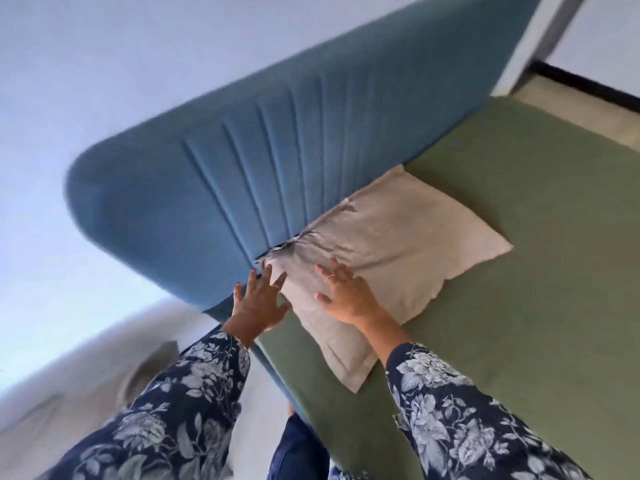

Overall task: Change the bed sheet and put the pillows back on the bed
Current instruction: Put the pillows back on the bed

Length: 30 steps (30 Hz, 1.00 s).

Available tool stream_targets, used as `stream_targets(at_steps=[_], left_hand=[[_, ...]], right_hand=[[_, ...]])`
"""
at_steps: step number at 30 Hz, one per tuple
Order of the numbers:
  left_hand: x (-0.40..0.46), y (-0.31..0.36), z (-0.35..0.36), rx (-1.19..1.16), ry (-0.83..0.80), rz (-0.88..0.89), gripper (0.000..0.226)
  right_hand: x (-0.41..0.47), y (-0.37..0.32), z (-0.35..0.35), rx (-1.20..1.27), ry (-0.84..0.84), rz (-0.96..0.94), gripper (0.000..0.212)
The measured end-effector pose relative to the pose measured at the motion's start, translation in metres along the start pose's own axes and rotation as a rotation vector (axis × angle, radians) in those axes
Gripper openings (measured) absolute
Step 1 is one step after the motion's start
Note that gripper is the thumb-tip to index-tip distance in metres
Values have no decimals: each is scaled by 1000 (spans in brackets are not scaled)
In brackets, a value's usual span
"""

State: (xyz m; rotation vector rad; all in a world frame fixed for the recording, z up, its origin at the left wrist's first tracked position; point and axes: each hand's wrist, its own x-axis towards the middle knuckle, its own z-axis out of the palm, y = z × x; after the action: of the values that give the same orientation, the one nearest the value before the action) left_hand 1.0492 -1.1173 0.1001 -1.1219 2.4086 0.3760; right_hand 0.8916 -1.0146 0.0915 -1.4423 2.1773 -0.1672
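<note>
A beige pillow (391, 251) lies flat on the green bed sheet (536, 271), its top edge against the blue padded headboard (242, 174). My left hand (258, 301) is spread open at the pillow's left corner, fingers straight, reaching over the bed's edge by the headboard. Flat on the near part of the pillow lies my right hand (341, 292), fingers spread. Both arms wear dark blue sleeves with a white flower print. The green sheet covers the whole visible mattress.
A pale heap of cloth (79, 386) lies on the floor at the lower left, beside the bed. White wall fills the upper left. Beyond the bed at the upper right is light floor (588, 112) with a dark skirting strip.
</note>
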Motion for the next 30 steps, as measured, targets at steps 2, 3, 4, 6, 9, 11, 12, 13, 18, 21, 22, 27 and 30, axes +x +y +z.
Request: stream_targets(at_steps=[2,3,4,6,9,11,12,13,18,21,22,27,30], left_hand=[[-34,-16,5,-81,49,-69,71],[-48,-23,8,-117,70,-99,71],[-68,-39,13,-156,96,-151,71],[-96,-65,27,-204,121,-239,70],[-155,-119,55,-300,153,-442,70],[-189,-151,71,-383,163,-557,71],[-211,-168,83,-432,175,-618,71],[-229,-182,92,-463,178,-666,72],[-308,-250,146,-588,172,-915,73],[-342,-275,179,-679,163,-1009,74],[-352,-279,186,-705,156,-1041,74],[-383,-313,222,-902,105,-1211,80],[-380,-329,232,-1036,101,-1290,81]], right_hand=[[-3,-28,-1,-100,5,-105,66],[-4,-40,-1,-134,-2,-147,66],[-4,-61,1,-167,-25,-203,67],[-2,-92,6,-203,-63,-280,67],[-3,-160,26,-307,-115,-430,66],[-7,-201,39,-365,-140,-503,65],[-12,-226,50,-388,-167,-547,64],[-16,-246,59,-402,-195,-580,64],[-33,-349,122,-541,-314,-776,65],[-39,-396,154,-624,-366,-870,65],[-40,-409,162,-654,-375,-897,65],[-33,-479,198,-760,-440,-977,65],[-19,-518,212,-773,-477,-1014,67]])
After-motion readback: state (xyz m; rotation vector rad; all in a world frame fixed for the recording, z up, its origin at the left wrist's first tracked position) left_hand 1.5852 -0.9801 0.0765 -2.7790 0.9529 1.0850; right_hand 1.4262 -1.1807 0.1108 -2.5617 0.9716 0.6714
